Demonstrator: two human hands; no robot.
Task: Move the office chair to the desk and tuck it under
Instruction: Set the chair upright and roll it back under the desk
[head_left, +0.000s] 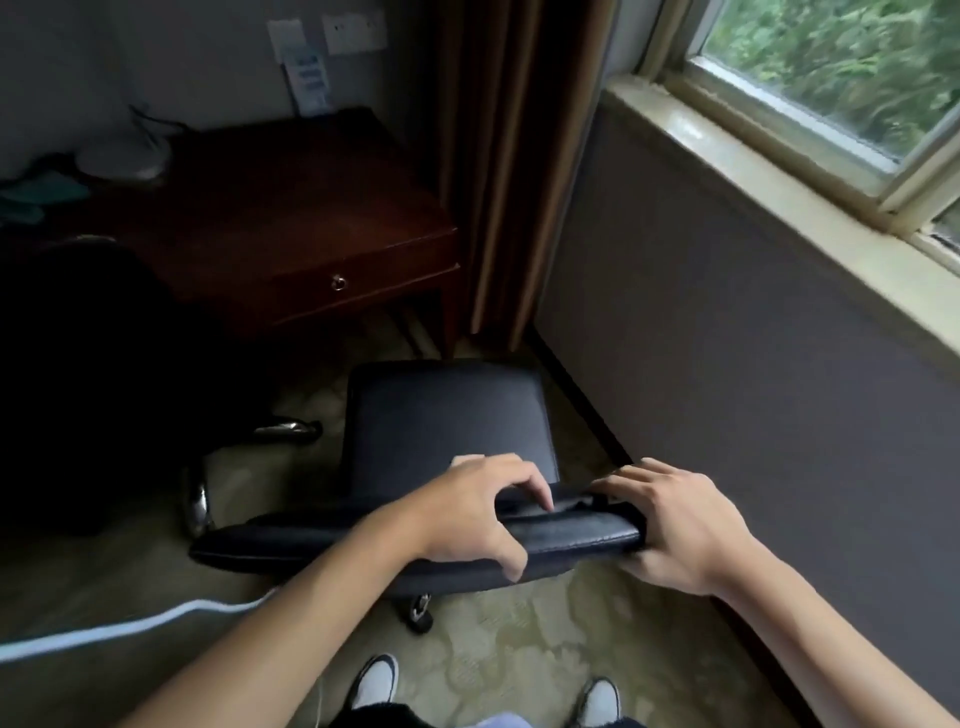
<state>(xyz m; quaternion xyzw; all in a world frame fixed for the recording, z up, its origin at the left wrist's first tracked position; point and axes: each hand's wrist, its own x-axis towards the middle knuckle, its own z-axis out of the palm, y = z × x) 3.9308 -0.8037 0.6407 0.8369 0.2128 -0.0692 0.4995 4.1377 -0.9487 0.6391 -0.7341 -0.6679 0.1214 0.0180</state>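
**Office chair, gripped at backrest, short of desk**

While both hands clamp the top edge of its backrest, the office chair (447, 415) stands on the patterned carpet (519, 649), its seat facing away from the person toward the desk (291, 218).

- Left hand (467, 514): closed over the padded top of the backrest near its middle, fingers curled across the front, thumb underneath.
- Right hand (675, 530): closed around the right end of the same edge, fingers laid over the top, palm wrapping the corner.
- Chair position: seat front lies near the desk's right front leg but apart from it; no part of the seat is under the desktop. One castor (421, 613) shows below the backrest.
- Desk: dark wood, set against the far wall, one drawer with a ring pull (337, 282) in its front edge. A pale lamp base (124, 156) and some greenish items sit on top (blurred, not identifiable).
- Second chair (78, 374): a large dark mass occupying the space at the desk's left front, its chrome base arms (285, 428) reaching toward the office chair's seat.
- Right boundary: grey wall panel (753, 364) under a window sill (779, 182), running just beside the chair's right side; a narrow carpet strip lies between.
- Curtain (509, 156): hangs in the corner between desk and window wall.
- Near floor: a white cable (130, 629) crosses the left; two shoes (374, 680) stand behind the chair.
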